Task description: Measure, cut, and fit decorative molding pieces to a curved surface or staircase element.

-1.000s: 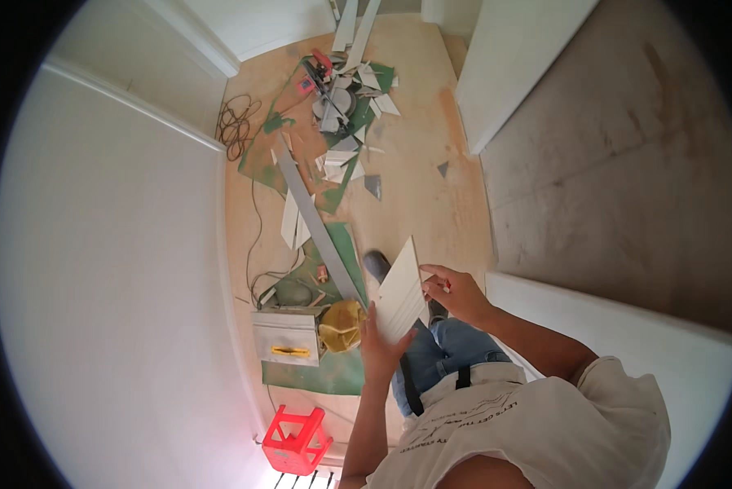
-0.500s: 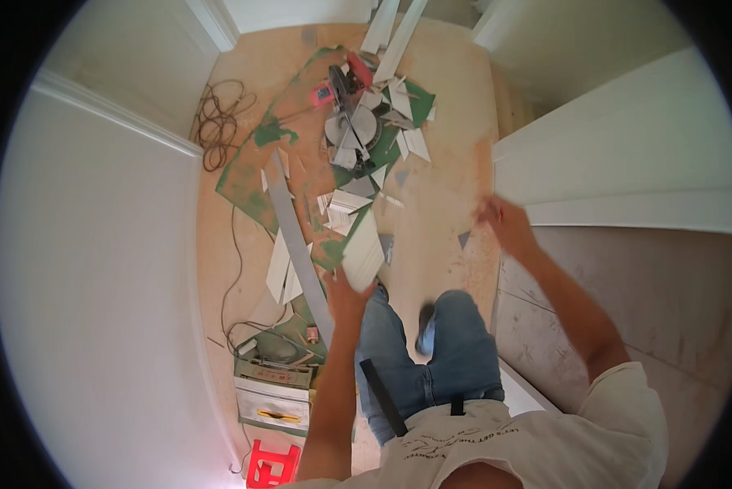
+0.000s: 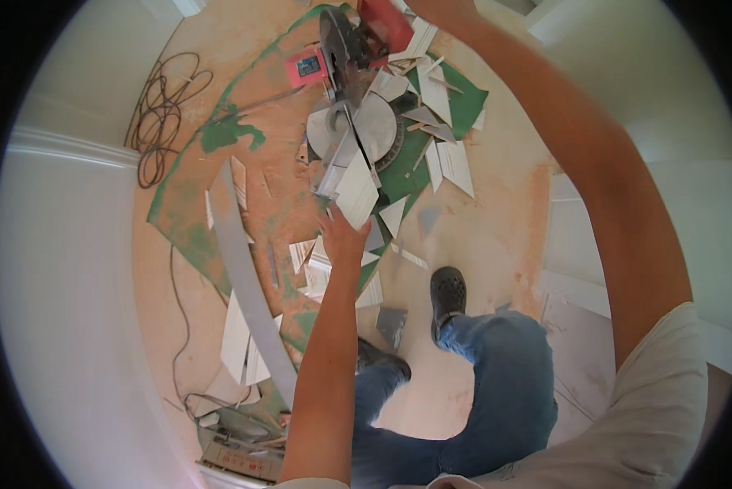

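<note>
My left hand (image 3: 344, 238) grips the lower end of a short white moulding offcut (image 3: 358, 191) with an angled end. The offcut's far end lies over the round turntable of a red and black mitre saw (image 3: 380, 126), near the slot. The saw's blade and guard (image 3: 339, 49) are raised above the turntable. My right arm reaches far forward, and my right hand (image 3: 443, 11) is at the top edge beside the saw's red housing (image 3: 385, 31). The picture's edge cuts off its fingers, so their grip is hidden.
A dusty green sheet (image 3: 219, 134) lies under the saw, scattered with white offcuts (image 3: 456, 167). A long grey strip (image 3: 248, 269) lies to the left. Coiled cable (image 3: 166, 106) rests by the left wall. A toolbox (image 3: 240, 460) stands at lower left. My dark clogs (image 3: 447, 295) are on the floor.
I have stepped forward to the saw. My left hand has carried the offcut onto the saw's turntable. My right hand has swung from the right side up beside the saw's red housing.
</note>
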Demonstrator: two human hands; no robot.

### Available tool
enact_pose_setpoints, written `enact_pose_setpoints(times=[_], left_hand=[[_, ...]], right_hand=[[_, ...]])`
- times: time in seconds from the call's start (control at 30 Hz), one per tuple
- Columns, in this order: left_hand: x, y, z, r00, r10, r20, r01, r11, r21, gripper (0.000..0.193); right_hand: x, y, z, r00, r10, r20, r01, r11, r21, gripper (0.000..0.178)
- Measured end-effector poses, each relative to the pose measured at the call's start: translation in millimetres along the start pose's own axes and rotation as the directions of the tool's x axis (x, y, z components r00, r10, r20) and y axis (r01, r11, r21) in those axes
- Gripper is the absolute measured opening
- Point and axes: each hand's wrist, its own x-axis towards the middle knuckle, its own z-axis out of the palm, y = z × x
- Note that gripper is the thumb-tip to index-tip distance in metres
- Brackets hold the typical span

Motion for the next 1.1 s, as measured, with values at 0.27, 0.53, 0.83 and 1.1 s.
enact_pose_setpoints(times=[0.27, 0.53, 0.83, 1.1], left_hand=[[48, -11, 99, 0.987, -0.12, -0.103, 0.118, 0.993, -0.025, 0.096], [67, -39, 103, 0.943, -0.126, -0.307, 0.136, 0.991, 0.011, 0.08], [75, -45, 106, 0.884, -0.337, -0.326, 0.254, 0.929, -0.27, 0.085], [76, -34, 95, 0.901, -0.381, -0.209, 0.291, 0.886, -0.361, 0.082]], right_hand=[[118, 58, 107, 0.943, -0.315, 0.108, 0.322, 0.778, -0.54, 0.043], [129, 38, 115, 0.851, -0.391, 0.35, 0.518, 0.515, -0.683, 0.032], [124, 31, 115, 0.903, -0.294, 0.314, 0.419, 0.771, -0.481, 0.036], [79, 19, 109, 0.944, 0.08, 0.32, -0.208, 0.897, 0.389, 0.034]])
